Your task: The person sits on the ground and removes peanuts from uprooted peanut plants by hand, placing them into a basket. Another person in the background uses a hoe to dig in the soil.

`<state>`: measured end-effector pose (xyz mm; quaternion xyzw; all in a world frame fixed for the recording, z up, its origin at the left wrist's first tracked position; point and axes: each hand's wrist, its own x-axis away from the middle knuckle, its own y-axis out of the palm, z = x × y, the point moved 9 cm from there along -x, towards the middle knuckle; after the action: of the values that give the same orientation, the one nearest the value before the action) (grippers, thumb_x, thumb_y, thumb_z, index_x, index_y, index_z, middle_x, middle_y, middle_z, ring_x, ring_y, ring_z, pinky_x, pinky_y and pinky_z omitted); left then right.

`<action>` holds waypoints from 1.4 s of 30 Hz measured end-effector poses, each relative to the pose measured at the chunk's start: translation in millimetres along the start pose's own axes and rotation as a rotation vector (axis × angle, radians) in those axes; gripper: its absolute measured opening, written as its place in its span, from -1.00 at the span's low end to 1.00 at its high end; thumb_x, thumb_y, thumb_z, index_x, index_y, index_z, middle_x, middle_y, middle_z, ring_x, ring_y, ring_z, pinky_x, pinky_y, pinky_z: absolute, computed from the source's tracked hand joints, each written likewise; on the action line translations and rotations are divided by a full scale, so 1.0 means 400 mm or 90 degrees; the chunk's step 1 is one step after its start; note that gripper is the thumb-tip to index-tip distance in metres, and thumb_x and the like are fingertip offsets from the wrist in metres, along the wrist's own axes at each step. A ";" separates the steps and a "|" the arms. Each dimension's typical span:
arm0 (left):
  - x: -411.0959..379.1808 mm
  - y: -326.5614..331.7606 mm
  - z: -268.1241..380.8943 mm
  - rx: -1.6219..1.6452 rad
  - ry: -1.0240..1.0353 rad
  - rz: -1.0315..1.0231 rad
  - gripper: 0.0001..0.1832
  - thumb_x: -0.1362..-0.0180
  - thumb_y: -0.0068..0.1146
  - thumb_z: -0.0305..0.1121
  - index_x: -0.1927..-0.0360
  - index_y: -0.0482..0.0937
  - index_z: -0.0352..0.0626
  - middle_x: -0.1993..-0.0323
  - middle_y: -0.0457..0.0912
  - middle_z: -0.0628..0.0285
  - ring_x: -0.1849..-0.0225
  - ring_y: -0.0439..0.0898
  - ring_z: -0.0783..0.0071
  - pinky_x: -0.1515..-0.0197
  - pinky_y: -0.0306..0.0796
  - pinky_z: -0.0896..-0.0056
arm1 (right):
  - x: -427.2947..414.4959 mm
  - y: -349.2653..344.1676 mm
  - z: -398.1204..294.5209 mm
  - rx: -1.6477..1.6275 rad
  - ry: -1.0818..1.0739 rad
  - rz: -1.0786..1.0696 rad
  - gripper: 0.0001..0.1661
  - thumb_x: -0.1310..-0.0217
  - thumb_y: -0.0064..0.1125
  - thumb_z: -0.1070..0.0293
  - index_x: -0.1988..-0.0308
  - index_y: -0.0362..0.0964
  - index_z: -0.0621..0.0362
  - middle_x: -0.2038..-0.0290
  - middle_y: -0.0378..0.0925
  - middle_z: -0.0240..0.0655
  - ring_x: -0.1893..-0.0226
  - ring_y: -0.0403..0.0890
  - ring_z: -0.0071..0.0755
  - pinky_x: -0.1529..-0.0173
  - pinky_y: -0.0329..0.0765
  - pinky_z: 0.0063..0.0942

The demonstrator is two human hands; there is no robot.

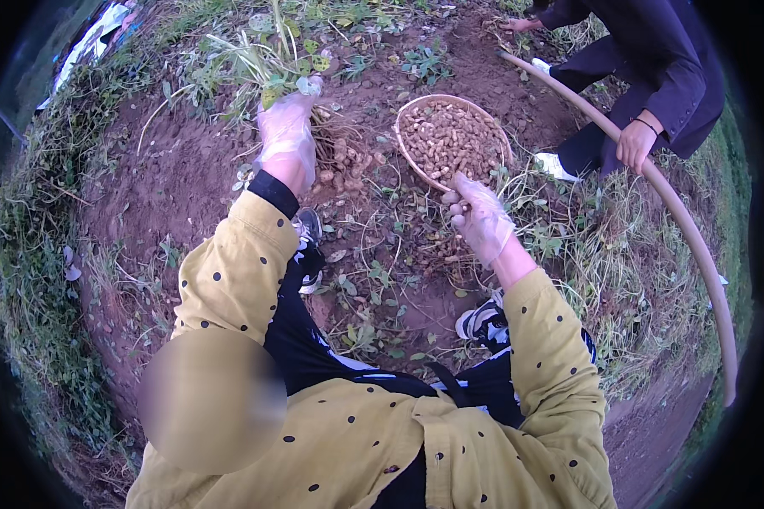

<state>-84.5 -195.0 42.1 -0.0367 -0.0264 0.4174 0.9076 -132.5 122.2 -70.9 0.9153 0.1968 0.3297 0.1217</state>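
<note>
My left hand (288,130), in a thin clear plastic glove, grips the stems of an uprooted peanut plant (280,63). From the right of that hand its roots hang, with a cluster of soil-covered peanuts (344,162) on them, low over the soil. A round shallow basket (414,167) full of unshelled peanuts (452,137) rests on the ground ahead. My right hand (482,216), gloved the same way, is at the near rim of the basket with its fingers curled. Whether it grips the rim or has peanuts in it cannot be made out.
A co-worker (649,83) crouches at the upper right, a hand on a long curved wooden handle (687,216). Pulled vines (617,273) lie to the right, with leafy weeds (44,299) along the left. My shoes (309,238) stand on bare soil (159,172) strewn with leaves.
</note>
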 end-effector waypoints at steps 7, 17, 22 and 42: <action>0.004 0.044 -0.059 0.349 -0.208 -0.052 -0.73 -0.09 0.36 -0.40 0.15 0.64 -0.27 0.12 0.67 0.21 -0.02 0.52 0.46 -0.22 0.20 0.39 | -0.279 -0.205 -0.051 -0.043 -0.052 0.130 -0.30 -0.27 0.24 0.11 -0.27 0.20 0.14 -0.19 0.29 -0.15 0.11 0.47 -0.16 0.08 0.58 -0.32; 0.068 0.084 -0.003 0.254 -0.155 -0.105 -0.56 -0.10 0.35 -0.16 0.04 0.63 -0.24 -0.04 0.61 0.18 -0.20 0.40 0.38 -0.30 0.09 0.31 | 0.024 0.186 -0.264 0.416 -0.258 0.029 -0.71 -0.27 0.24 0.24 0.14 0.53 0.25 0.39 0.62 -0.43 0.49 0.50 -0.69 0.39 0.42 -0.70; 0.160 0.174 -0.001 0.249 -0.203 -0.226 -0.63 -0.16 0.29 -0.24 0.00 0.63 -0.20 0.04 0.65 0.27 -0.06 0.50 0.49 -0.21 0.24 0.39 | 0.168 0.305 -0.233 0.651 -0.345 -0.029 -0.63 -0.12 0.35 0.18 0.24 0.54 0.29 0.45 0.63 -0.14 0.43 0.64 -0.34 0.29 0.52 -0.41; 0.242 0.316 -0.018 0.117 -0.083 -0.413 -0.61 0.01 0.33 -0.58 0.06 0.57 -0.22 0.20 0.67 0.27 0.20 0.60 0.54 0.10 0.46 0.45 | 0.219 0.218 -0.217 0.910 -0.537 0.135 -0.80 -0.04 0.13 0.38 0.30 0.37 0.22 0.49 0.56 -0.01 0.42 0.63 0.13 0.32 0.56 -0.04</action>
<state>-116.5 -39.8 25.2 0.0823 -0.0567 0.1093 0.9890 -102.8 90.9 73.7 0.8324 0.2095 -0.2348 -0.4562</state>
